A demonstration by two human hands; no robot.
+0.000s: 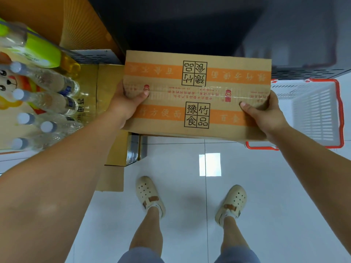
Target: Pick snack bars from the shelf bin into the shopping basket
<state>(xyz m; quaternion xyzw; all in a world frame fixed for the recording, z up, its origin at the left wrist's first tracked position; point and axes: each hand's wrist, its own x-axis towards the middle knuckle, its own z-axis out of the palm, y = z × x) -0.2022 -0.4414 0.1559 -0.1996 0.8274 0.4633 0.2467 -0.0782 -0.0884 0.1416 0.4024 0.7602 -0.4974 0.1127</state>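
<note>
The left hand (127, 103) and right hand (266, 114) each grip one end of a taped carton (197, 92), thumbs curled over its top, held above the floor (266, 186), its right end overlapping the basket (313, 111) standing there.

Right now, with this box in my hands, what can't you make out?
Head view only.
Contents of the cardboard box: flaps taped shut.
Left part of the shopping basket: behind the box and right hand.
Fingers of left hand and right hand: under the box, only thumbs show.
Snack bars: none seen.
Small red print on the box: blurred.
</note>
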